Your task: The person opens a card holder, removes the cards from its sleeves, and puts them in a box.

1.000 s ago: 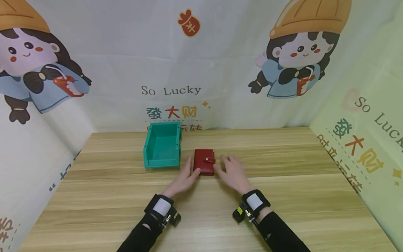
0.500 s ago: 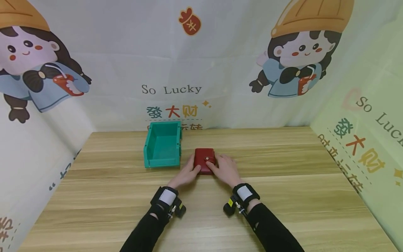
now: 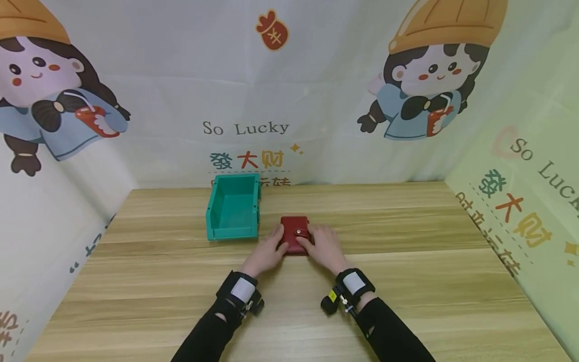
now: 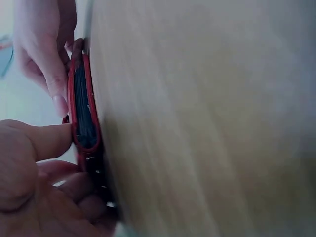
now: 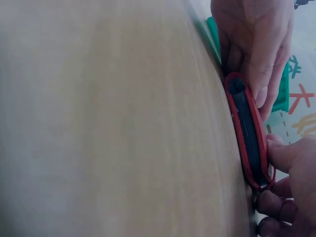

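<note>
A small red wallet (image 3: 294, 232) with a snap strap lies shut on the wooden table (image 3: 407, 261), just right of a green bin (image 3: 233, 207). My left hand (image 3: 268, 250) grips its left edge, and my right hand (image 3: 322, 245) grips its right edge near the snap. In the left wrist view the wallet's dark edge (image 4: 84, 113) shows, with my left hand's (image 4: 34, 163) thumb pressed on top and fingers curled below. In the right wrist view the wallet (image 5: 248, 131) sits between my right hand (image 5: 289, 187) and my left hand (image 5: 254, 44).
The green bin stands open-topped with nothing visible inside, close to the back wall. Printed cartoon cloth walls (image 3: 289, 100) close off the table at the back and both sides. Bare wood stretches to the right and toward me.
My right hand has moved left onto the wallet's right edge, and my left hand has closed in on the left edge. The wallet has barely shifted.
</note>
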Demonstrator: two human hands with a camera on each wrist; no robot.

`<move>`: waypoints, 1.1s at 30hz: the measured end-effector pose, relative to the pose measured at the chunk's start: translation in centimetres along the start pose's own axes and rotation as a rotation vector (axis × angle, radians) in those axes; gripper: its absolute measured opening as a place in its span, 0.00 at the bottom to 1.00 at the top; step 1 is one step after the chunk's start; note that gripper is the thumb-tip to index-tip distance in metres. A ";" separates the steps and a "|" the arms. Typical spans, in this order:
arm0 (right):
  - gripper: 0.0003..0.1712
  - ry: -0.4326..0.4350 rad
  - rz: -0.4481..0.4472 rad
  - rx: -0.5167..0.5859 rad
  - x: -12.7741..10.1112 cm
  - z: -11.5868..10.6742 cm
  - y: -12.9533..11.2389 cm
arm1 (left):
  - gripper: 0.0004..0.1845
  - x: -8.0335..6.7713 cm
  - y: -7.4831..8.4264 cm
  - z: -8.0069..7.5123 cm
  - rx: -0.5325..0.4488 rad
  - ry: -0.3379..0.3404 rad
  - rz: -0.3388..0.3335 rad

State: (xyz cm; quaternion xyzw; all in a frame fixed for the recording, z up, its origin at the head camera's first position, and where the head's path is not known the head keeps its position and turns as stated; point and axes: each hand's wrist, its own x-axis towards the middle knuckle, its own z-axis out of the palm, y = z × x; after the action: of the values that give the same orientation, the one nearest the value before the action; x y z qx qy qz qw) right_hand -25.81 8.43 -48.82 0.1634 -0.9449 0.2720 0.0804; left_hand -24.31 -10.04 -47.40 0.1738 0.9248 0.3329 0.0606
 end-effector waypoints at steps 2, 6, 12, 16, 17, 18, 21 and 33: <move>0.15 0.001 -0.013 0.018 -0.5 -0.1 0.2 | 0.30 -0.4 0.5 0.3 0.063 0.002 0.019; 0.13 -0.010 -0.015 0.068 -1.5 -0.1 0.4 | 0.29 -1.5 1.3 0.8 0.113 0.006 0.027; 0.11 0.005 -0.027 0.113 -3.0 -0.1 0.5 | 0.29 -3.0 2.3 1.2 0.120 0.003 0.021; 0.11 0.028 -0.017 0.149 -3.8 0.0 0.7 | 0.29 -3.5 2.7 1.4 0.128 -0.012 0.009; 0.11 0.037 -0.014 0.157 -4.0 0.0 0.7 | 0.29 -3.6 2.8 1.5 0.127 -0.014 0.005; 0.11 0.045 -0.013 0.166 -4.2 0.0 0.8 | 0.29 -3.7 2.9 1.5 0.129 -0.014 0.009; 0.10 0.089 -0.029 0.172 -4.7 0.0 1.0 | 0.29 -3.9 3.3 1.6 0.120 -0.011 0.017; 0.24 0.225 -0.063 0.244 -6.7 0.6 1.1 | 0.29 -5.1 3.2 2.3 -0.002 0.010 0.037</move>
State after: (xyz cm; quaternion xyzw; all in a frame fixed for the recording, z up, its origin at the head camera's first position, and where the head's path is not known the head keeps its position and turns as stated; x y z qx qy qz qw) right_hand -19.98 10.74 -51.45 0.1700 -0.8843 0.3987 0.1735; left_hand -18.07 -8.21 -47.17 0.1893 0.9215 0.3355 0.0500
